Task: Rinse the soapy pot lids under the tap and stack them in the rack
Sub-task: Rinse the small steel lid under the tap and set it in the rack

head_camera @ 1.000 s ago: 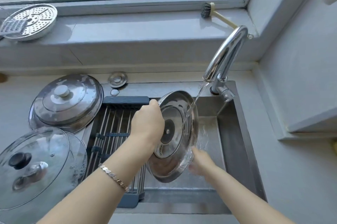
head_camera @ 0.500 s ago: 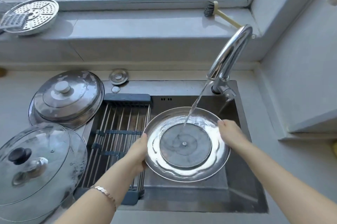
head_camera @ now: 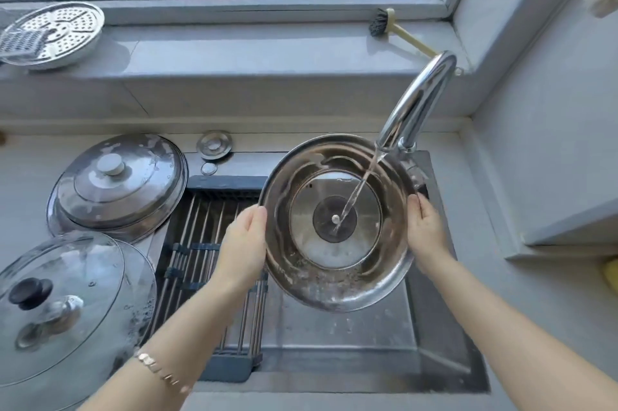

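Over the sink (head_camera: 434, 327), under the tap (head_camera: 418, 102): one steel lid (head_camera: 334, 250), held tilted with its underside towards the camera, far edge raised towards the spout. A thin stream of water (head_camera: 359, 191) falls from the spout onto the middle of the underside, near the central screw. Suds and droplets cling to the lower rim.

Left hand (head_camera: 245, 243): grip closed on the lid's left edge, thumb on the inner face, fingers hidden behind. A bracelet (head_camera: 157, 368) sits on this wrist.

Right hand (head_camera: 426, 230): grip closed on the lid's right edge, thumb over the rim, fingers behind it.

Rack (head_camera: 200, 243): roll-up bars with dark end pieces, laid across the left part of the sink, just beside the held lid; no lid rests on it.

Bench (head_camera: 501, 327), left of the sink: one domed steel lid (head_camera: 117, 183), knob up, flecked with foam; nearer the camera, glass lids (head_camera: 83, 276) overlapping, one with a black knob, one with a metal knob, soap bubbles along the right edge. A small round drain plug (head_camera: 214, 144) lies behind the rack.

Window sill (head_camera: 234, 52): a perforated steamer plate (head_camera: 57, 32) at the left, a dish brush (head_camera: 398, 32) at the right, behind the tap.
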{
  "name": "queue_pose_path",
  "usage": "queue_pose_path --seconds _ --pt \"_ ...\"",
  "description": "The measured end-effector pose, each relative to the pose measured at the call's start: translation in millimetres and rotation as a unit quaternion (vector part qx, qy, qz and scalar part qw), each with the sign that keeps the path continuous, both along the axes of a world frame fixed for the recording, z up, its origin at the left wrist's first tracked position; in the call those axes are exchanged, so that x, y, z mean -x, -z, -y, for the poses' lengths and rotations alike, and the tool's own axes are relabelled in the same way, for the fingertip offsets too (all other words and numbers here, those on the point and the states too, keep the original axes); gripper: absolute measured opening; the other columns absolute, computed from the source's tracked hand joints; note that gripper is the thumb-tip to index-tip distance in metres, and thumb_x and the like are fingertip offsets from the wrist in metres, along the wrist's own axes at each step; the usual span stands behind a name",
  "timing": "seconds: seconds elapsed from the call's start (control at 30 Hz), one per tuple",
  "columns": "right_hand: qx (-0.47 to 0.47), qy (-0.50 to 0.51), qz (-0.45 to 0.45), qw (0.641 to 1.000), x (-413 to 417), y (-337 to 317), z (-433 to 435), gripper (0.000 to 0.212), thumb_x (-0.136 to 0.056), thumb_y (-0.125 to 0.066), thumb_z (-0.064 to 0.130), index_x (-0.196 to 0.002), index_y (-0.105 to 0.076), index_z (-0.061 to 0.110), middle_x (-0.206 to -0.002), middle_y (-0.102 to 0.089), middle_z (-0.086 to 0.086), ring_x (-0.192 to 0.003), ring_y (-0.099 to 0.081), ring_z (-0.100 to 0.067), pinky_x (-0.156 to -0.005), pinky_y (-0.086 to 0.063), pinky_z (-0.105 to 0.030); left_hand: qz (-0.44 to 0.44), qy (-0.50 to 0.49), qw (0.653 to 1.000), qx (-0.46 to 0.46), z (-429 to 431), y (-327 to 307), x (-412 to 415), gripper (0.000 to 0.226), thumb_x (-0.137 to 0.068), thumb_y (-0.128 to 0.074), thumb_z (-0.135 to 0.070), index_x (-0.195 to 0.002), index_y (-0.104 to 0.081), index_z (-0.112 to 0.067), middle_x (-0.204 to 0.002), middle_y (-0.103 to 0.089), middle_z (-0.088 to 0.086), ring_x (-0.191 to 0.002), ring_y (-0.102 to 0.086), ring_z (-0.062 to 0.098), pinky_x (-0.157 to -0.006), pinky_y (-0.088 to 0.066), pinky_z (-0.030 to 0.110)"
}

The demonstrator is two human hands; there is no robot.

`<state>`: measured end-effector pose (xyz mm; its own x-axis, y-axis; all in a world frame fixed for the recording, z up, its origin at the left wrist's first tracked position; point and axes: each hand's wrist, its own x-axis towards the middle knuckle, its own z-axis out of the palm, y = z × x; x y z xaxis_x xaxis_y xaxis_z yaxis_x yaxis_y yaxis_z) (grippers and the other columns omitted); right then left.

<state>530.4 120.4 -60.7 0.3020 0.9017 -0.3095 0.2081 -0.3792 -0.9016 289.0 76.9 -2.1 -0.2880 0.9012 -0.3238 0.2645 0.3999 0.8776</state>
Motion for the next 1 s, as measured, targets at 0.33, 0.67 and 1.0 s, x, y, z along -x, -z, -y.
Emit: queue_pose_path --seconds 0.33,0.67,1.0 --pt "0.329 -0.045 -0.090 0.939 15.1 4.4 21.3 0.032 -0.100 -0.039 0.021 -0.110 -0.058 -0.003 -0.076 -0.063 -0.010 -0.060 -0.060 -0.022 -0.057 -0.049 -0.029 -0.463 0.488 0.698 -0.245 19.6 -4.4 -2.8 0.069 -0.088 -0.015 -0.069 -0.068 -0.068 -0.029 -0.117 -0.067 -0.001 -0.118 -0.059 0.021 -0.102 -0.043 0.042" --pt "0.298 -0.102 -0.074 0.946 -26.6 -31.4 -22.3 0.057 -0.096 -0.030 0.053 -0.107 -0.061 0.006 -0.106 -0.065 -0.016 -0.094 -0.062 -0.025 -0.081 -0.051 -0.033 0.110 0.023 0.993 0.036 16.6 18.8 -35.3 0.045 -0.091 -0.049 -0.041 -0.066 -0.057 -0.004 -0.057 -0.057 0.001 -0.056 -0.053 0.013 -0.058 -0.043 0.025" --pt "0.218 0.047 -0.155 0.962 1.9 7.7 -2.5 0.043 -0.085 -0.055 0.054 -0.096 -0.067 0.015 -0.099 -0.069 -0.005 -0.094 -0.064 -0.022 -0.092 -0.050 -0.037 0.449 -0.205 0.858 0.143 -5.1 40.5 -16.2 0.064 -0.095 -0.024 -0.056 -0.096 -0.066 -0.007 -0.074 -0.074 0.009 -0.089 -0.062 0.022 -0.088 -0.046 0.037"
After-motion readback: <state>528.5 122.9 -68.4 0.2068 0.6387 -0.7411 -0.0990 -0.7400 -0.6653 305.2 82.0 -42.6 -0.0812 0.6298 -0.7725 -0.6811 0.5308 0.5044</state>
